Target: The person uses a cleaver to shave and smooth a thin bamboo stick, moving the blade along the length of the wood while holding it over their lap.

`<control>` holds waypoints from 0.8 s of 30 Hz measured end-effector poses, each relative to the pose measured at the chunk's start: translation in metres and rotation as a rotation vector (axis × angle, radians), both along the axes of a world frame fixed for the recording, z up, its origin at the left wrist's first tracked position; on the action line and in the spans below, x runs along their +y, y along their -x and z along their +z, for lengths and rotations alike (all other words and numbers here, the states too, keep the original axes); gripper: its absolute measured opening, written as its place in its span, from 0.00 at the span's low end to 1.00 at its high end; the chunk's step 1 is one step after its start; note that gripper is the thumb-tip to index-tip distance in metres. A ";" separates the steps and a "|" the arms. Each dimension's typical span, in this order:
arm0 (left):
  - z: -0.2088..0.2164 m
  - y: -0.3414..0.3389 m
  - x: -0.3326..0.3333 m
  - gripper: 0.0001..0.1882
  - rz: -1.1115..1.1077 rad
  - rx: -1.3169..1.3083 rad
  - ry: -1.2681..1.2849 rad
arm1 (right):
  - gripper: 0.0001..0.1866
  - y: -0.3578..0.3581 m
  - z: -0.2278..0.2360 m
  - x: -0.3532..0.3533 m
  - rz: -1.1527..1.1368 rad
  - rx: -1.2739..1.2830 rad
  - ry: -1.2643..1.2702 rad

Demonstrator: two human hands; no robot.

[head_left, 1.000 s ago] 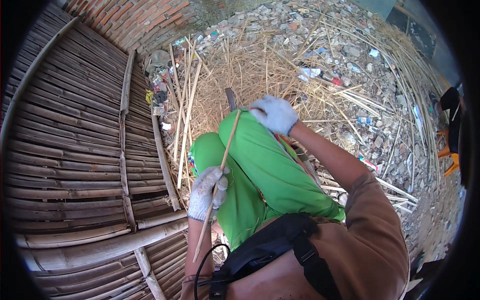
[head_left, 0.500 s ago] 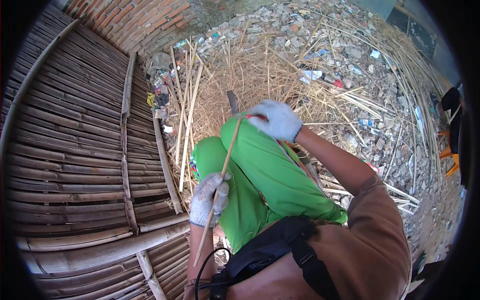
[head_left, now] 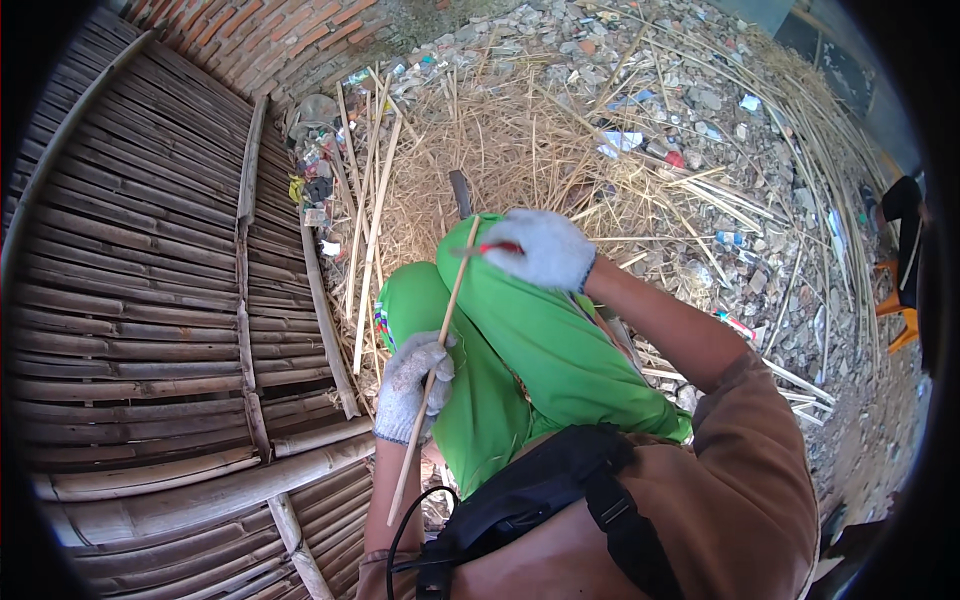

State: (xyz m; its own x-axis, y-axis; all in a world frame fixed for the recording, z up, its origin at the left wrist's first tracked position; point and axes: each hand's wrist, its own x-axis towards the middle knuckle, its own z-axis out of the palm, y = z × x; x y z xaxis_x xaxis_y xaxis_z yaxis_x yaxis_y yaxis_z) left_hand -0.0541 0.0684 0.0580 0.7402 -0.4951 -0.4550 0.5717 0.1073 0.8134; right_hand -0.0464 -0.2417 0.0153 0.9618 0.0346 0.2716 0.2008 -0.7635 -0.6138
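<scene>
My left hand (head_left: 408,388), in a pale knit glove, is closed round a thin, light-brown bamboo stick (head_left: 454,303). The stick slants from beside my forearm up to my raised knee. My right hand (head_left: 545,250), gloved alike, grips a small knife (head_left: 500,247) with a red handle. Its short blade lies across the stick near the upper end, touching or very close to it. Green trousers (head_left: 540,320) cover my bent legs under both hands. Just beyond the knee a dark flat blade (head_left: 460,192) sticks out; its other end is hidden.
A bamboo slat platform (head_left: 150,330) fills the left side. Split bamboo strips (head_left: 376,240) lie beside it. Straw and shavings (head_left: 500,140) cover the ground ahead, with rubble and litter (head_left: 760,260) to the right. An orange chair (head_left: 903,325) stands at the far right; a brick wall (head_left: 260,45) rises behind.
My right hand has moved slightly down and left with the knife, and its blade now shows across the stick. My left hand keeps its hold, with the stick tilted slightly differently.
</scene>
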 end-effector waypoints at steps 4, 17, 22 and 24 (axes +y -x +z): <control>0.003 0.002 -0.003 0.15 0.004 -0.017 -0.007 | 0.15 -0.022 -0.019 -0.042 -0.259 0.074 0.100; 0.009 0.004 -0.015 0.07 0.019 -0.017 -0.110 | 0.18 -0.008 -0.005 -0.026 -0.238 0.038 0.105; 0.005 0.002 -0.015 0.06 0.004 -0.023 -0.136 | 0.18 -0.001 -0.010 -0.021 0.020 -0.016 0.031; 0.008 0.002 -0.020 0.05 0.004 -0.046 -0.156 | 0.19 -0.013 -0.022 -0.031 -0.065 -0.088 0.120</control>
